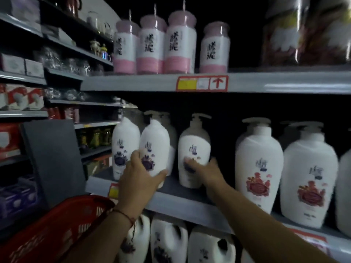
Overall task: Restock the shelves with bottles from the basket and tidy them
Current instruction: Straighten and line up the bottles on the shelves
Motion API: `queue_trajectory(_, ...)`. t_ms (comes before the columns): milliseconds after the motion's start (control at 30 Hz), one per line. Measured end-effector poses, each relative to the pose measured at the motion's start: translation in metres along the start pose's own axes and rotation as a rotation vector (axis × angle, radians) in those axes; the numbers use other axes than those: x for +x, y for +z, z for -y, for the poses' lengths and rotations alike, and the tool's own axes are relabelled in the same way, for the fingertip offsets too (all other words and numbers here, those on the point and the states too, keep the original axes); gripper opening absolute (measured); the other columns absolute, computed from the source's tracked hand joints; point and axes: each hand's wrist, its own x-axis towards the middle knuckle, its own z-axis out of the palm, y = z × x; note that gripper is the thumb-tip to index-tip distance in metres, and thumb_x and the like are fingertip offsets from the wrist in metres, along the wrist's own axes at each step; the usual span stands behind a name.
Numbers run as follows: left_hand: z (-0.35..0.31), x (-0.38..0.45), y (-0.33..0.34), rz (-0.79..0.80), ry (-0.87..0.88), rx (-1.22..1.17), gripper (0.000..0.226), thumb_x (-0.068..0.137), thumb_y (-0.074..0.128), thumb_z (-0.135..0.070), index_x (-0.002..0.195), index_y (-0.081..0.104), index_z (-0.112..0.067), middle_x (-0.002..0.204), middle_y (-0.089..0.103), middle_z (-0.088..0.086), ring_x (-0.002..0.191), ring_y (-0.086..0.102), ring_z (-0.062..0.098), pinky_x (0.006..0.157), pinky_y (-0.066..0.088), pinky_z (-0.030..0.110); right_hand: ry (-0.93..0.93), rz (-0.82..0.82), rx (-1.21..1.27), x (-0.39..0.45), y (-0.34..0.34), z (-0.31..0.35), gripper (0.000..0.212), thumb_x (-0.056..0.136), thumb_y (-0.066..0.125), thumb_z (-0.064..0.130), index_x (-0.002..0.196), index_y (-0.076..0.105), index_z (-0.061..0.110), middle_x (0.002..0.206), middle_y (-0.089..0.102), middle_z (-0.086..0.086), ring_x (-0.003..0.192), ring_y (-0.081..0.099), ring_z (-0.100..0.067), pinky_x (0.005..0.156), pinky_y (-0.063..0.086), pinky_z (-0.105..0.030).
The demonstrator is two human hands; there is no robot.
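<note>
Pump bottles with purple labels are lined up at the left end of the middle shelf [182, 202], which serves as the landmark here. Below and left of that shelf's edge, a red basket [57, 230] is seen at the lower left. Above the shelf edge, the left hand [139, 179] is wrapped around the second purple-label bottle [154, 147], its fingers closed on the lower body. Just right of it, the right hand [208, 172] is pressed against the third purple-label bottle [193, 156], fingers curled round its lower front. Further right along the shelf, red-label pump bottles [259, 168] stand upright. On the shelf above, pink-capped bottles [152, 44] are ranged.
</note>
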Motion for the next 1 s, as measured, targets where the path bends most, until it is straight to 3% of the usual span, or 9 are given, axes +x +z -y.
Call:
queue_trajectory(67,0.003,0.001,0.004,0.018,0.021,0.008,0.113,0.063,0.076,-0.07,0.149,0.022,-0.024,0.144,0.048,0.01,0.124,0.056,0.034,0.097,0.052,0.047,0.008,0.073,0.047,0.01,0.0,-0.013,0.039,0.083,0.084,0.021,0.116,0.071,0.006,0.11,0.077,-0.015,0.091,0.073,-0.023,0.077,0.06,-0.036)
queue_trajectory(167,0.009,0.0,0.012,-0.014,0.069,0.06,0.115,0.066,0.079,-0.067,0.152,0.021,-0.019,0.141,0.044,0.011,0.121,0.055,0.034,0.095,0.051,0.045,0.001,0.11,0.105,0.018,-0.002,-0.019,0.03,0.085,0.082,0.016,0.111,0.075,0.005,0.103,0.079,-0.015,0.097,0.075,-0.03,0.083,0.061,-0.039)
queue_trajectory(367,0.006,-0.01,0.021,-0.086,0.051,0.133,0.113,0.068,0.079,-0.063,0.153,0.022,-0.013,0.13,0.051,0.016,0.113,0.056,0.035,0.095,0.05,0.048,0.027,0.143,0.116,0.024,-0.003,-0.023,0.037,0.081,0.085,0.018,0.114,0.073,0.006,0.104,0.079,-0.013,0.103,0.074,-0.032,0.092,0.06,-0.045)
queue_trajectory(533,0.002,-0.008,0.023,-0.093,0.019,0.144,0.115,0.069,0.079,-0.063,0.154,0.019,-0.016,0.127,0.052,0.016,0.111,0.056,0.034,0.094,0.049,0.046,0.028,0.158,0.1,0.017,-0.003,-0.018,0.033,0.082,0.084,0.016,0.112,0.074,0.007,0.103,0.079,-0.012,0.095,0.076,-0.026,0.075,0.062,-0.033)
queue_trajectory(700,0.0,-0.009,0.022,-0.093,0.008,0.118,0.113,0.069,0.081,-0.061,0.153,0.019,-0.019,0.126,0.051,0.016,0.11,0.055,0.035,0.094,0.048,0.047,0.066,0.232,0.061,0.006,-0.007,-0.01,0.036,0.08,0.086,0.018,0.113,0.075,0.007,0.105,0.079,-0.013,0.104,0.074,-0.032,0.097,0.059,-0.047)
queue_trajectory(900,0.004,-0.009,0.016,-0.051,0.052,0.068,0.119,0.071,0.079,-0.062,0.157,0.005,-0.027,0.129,0.05,0.016,0.114,0.054,0.037,0.095,0.049,0.049,0.054,0.317,0.042,-0.006,-0.009,-0.006,0.038,0.078,0.087,0.022,0.112,0.075,0.008,0.106,0.079,-0.012,0.103,0.075,-0.031,0.097,0.058,-0.048)
queue_trajectory(1000,0.012,-0.011,0.002,-0.069,0.131,0.033,0.107,0.082,0.073,-0.056,0.157,0.003,-0.031,0.143,0.042,0.015,0.128,0.047,0.035,0.102,0.047,0.052,0.009,0.33,0.04,-0.01,-0.01,-0.006,0.034,0.081,0.085,0.021,0.112,0.075,0.009,0.104,0.079,-0.01,0.101,0.076,-0.029,0.093,0.06,-0.044)
